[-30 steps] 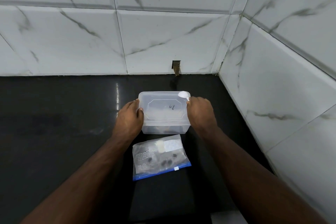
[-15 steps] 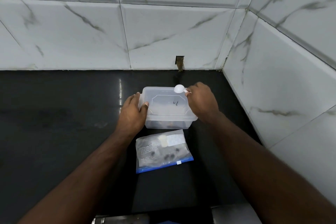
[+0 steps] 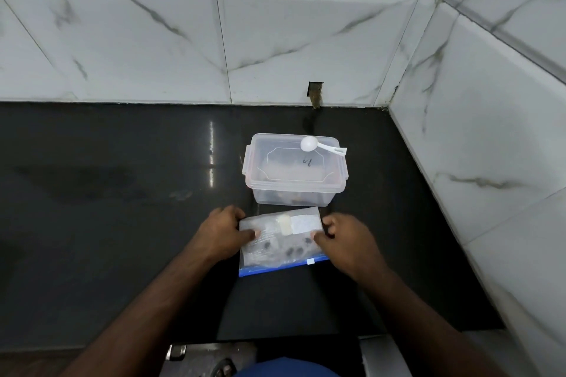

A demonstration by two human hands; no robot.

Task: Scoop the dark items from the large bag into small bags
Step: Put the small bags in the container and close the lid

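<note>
A clear zip bag (image 3: 283, 249) with a blue seal strip lies flat on the black counter, with a few dark items and white labels inside. My left hand (image 3: 225, 232) pinches its left edge, thumb on top. My right hand (image 3: 344, 240) pinches its right edge the same way. Just behind the bag stands a clear plastic container (image 3: 294, 190) with its lid on and dark items dimly visible at the bottom. A white scoop (image 3: 309, 144) rests on the lid's far right corner.
The black counter (image 3: 122, 208) runs left and ends at white marble-tiled walls behind (image 3: 275, 40) and on the right (image 3: 490, 131). A small hole (image 3: 315, 93) sits in the back wall. The counter's front edge (image 3: 306, 337) is near my body.
Both hands let go of the container and came back to the bag's two sides. The scoop, held by my right hand before, now lies on the lid.
</note>
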